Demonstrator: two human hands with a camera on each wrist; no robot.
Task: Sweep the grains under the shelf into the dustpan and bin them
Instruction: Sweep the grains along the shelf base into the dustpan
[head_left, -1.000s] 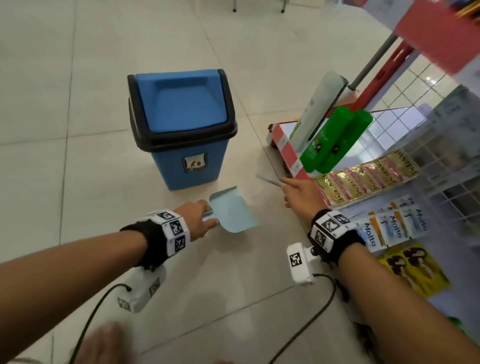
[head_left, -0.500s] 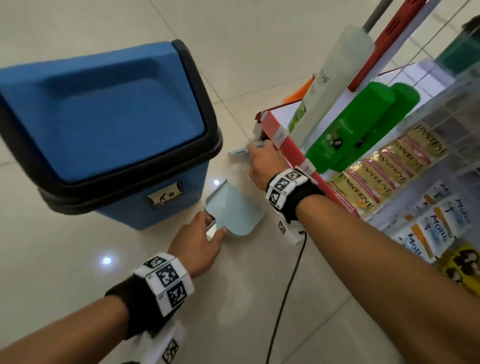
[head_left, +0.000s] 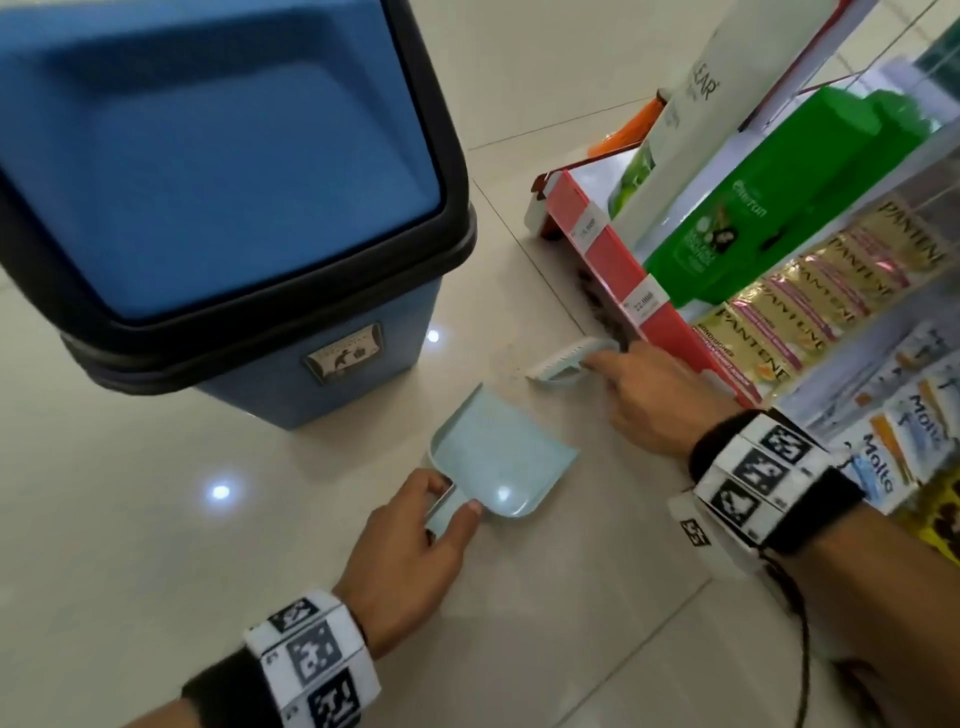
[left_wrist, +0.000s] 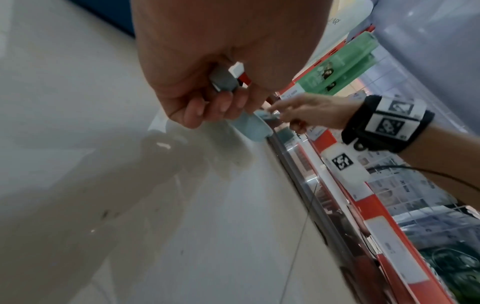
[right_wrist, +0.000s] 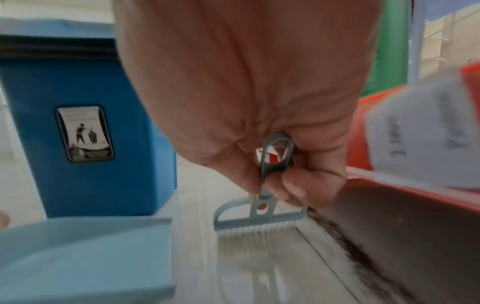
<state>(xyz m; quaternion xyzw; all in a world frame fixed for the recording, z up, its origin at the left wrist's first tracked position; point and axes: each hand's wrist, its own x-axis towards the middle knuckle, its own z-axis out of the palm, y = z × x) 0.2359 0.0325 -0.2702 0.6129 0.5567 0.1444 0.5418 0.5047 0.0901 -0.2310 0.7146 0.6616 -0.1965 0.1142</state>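
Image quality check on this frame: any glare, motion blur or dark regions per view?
Head: lamp glare spots on the glossy floor tiles and one on the dustpan; shelf products smeared. Left wrist: soft throughout, left hand fills the top, its reflection shows on the floor. Right wrist: brush bristles motion-blurred, price tag unreadable, gap under the shelf dark.

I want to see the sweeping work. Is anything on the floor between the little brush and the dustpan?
Nothing visible. The brush, gripped by the right hand, sits by the dark grains under the red shelf edge. Only bare floor tile lies between it and the dustpan, which the left hand holds.
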